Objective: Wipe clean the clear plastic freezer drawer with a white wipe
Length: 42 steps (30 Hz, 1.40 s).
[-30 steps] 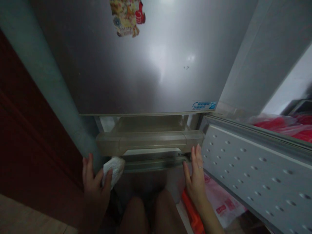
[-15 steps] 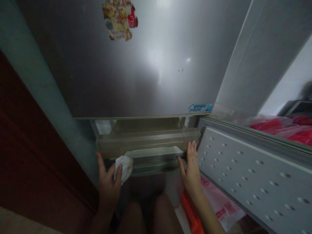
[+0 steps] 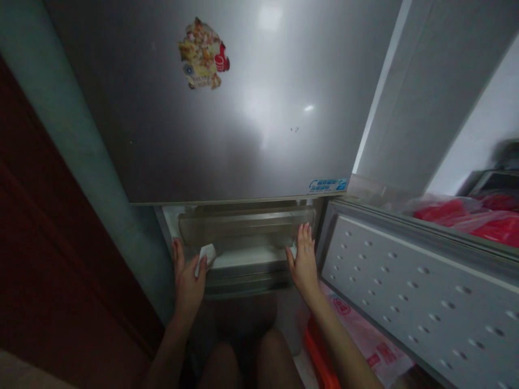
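While fingers point(image 3: 201, 266) hold tissue point(image 3: 208, 252), lettering point(image 3: 327, 185) (blurred) shows.

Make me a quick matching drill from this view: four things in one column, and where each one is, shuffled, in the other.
Things:
1. White tissue
2. Drawer
3. Colourful sticker
4. Lower door

Places:
A. On the face of the upper door
B. Swung open on the person's right, dimpled inner side showing
C. Held between the thumb and fingers of the left hand
D. Inside the opening below the upper door

Pairs: 1-C, 2-D, 3-A, 4-B
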{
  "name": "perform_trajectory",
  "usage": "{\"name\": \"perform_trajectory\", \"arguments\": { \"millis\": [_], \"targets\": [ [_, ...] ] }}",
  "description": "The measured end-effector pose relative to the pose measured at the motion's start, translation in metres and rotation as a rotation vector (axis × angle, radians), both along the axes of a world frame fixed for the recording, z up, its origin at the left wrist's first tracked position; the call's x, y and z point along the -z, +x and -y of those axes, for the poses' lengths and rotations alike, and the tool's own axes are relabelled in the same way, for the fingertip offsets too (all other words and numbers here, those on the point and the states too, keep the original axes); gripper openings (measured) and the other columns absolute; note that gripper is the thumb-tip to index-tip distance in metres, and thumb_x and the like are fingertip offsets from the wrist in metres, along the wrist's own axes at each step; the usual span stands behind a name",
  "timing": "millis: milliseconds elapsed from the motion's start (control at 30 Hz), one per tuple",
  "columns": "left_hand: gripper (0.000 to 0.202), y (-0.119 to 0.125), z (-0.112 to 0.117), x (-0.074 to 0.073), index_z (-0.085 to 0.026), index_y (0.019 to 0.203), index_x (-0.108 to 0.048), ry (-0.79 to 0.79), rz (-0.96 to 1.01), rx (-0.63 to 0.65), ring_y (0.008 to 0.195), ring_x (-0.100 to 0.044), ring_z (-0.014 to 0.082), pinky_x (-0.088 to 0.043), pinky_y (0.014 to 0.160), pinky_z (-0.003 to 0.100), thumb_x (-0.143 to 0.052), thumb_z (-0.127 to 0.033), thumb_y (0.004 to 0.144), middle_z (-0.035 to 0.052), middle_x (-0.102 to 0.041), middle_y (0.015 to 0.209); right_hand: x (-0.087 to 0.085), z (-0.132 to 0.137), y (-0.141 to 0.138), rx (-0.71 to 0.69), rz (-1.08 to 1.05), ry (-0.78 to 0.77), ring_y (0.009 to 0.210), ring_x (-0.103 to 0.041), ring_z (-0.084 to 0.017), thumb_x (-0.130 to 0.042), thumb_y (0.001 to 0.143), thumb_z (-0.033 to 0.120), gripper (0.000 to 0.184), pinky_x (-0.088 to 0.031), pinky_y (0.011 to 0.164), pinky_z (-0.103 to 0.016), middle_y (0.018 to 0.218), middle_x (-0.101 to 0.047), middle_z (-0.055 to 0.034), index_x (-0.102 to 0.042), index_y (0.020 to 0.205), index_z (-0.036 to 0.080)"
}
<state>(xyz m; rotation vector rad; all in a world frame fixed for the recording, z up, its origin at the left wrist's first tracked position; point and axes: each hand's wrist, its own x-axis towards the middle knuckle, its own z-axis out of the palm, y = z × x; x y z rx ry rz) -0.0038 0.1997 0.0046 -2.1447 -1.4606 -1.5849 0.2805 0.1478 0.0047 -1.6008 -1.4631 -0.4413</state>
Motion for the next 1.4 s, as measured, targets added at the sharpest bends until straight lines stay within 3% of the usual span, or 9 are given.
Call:
{"name": "perform_trajectory", "arguments": {
  "millis": [167,367,633,900,1067,1400],
  "targets": [
    [0.029,0.010,0.000,0.003,-0.011,0.089,-0.068,0.055,-0.140,0.023,0.146,-0.008,0.0328,-0.019,0.117,0.050,-0.044,-0.025,0.095,0.0059,0.005,0.160,0.003,-0.009,0.000,0.022,0.009,0.010,0.147,-0.003,-0.026,-0.042,0.096,0.026,0.075,-0.024,0.113,-0.056,0.160,-0.006,-0.0159,0.007,0.152,0.019],
    [0.027,0.013,-0.022,0.002,-0.012,0.095,-0.070,0.063,-0.219,-0.010,0.145,-0.006,0.0360,-0.021,0.114,0.056,-0.045,-0.023,0.095,0.0037,0.016,0.158,0.001,-0.024,0.001,0.031,0.021,-0.034,0.147,-0.004,-0.026,-0.042,0.096,0.028,0.073,-0.025,0.113,-0.054,0.160,-0.008,-0.0161,0.004,0.152,0.018],
    [0.023,0.015,-0.056,0.009,-0.013,0.097,-0.070,0.095,-0.196,0.030,0.145,-0.003,0.0381,-0.019,0.113,0.059,-0.049,-0.018,0.091,0.0046,0.014,0.159,0.003,-0.055,0.007,0.051,0.032,-0.028,0.147,-0.005,-0.028,-0.040,0.097,0.033,0.071,-0.025,0.112,-0.057,0.159,-0.009,-0.0167,0.000,0.153,0.016],
    [0.021,0.018,-0.082,0.008,-0.014,0.086,-0.073,0.026,-0.165,0.037,0.144,-0.005,0.0384,-0.014,0.112,0.063,-0.055,-0.023,0.088,0.0086,0.004,0.159,0.004,-0.079,0.017,0.056,0.044,-0.042,0.147,-0.005,-0.028,-0.039,0.097,0.033,0.066,-0.022,0.112,-0.058,0.159,-0.011,-0.0150,-0.008,0.152,0.017],
    [0.021,0.014,-0.087,0.009,-0.015,0.087,-0.074,0.008,-0.177,0.044,0.145,-0.004,0.0364,-0.011,0.113,0.061,-0.055,-0.024,0.088,0.0082,0.000,0.159,0.001,-0.084,0.025,0.040,0.055,-0.052,0.147,-0.002,-0.027,-0.040,0.096,0.033,0.066,-0.020,0.113,-0.056,0.159,-0.013,-0.0140,-0.010,0.152,0.016],
    [0.021,0.013,-0.091,0.006,-0.015,0.085,-0.074,-0.030,-0.210,0.094,0.144,0.004,0.0388,-0.008,0.112,0.062,-0.056,-0.025,0.087,0.0071,0.009,0.159,-0.006,-0.078,0.035,-0.076,-0.010,-0.078,0.147,-0.002,-0.026,-0.042,0.094,0.026,0.064,-0.011,0.114,-0.058,0.159,-0.016,-0.0137,-0.016,0.151,0.014]
  ]
}}
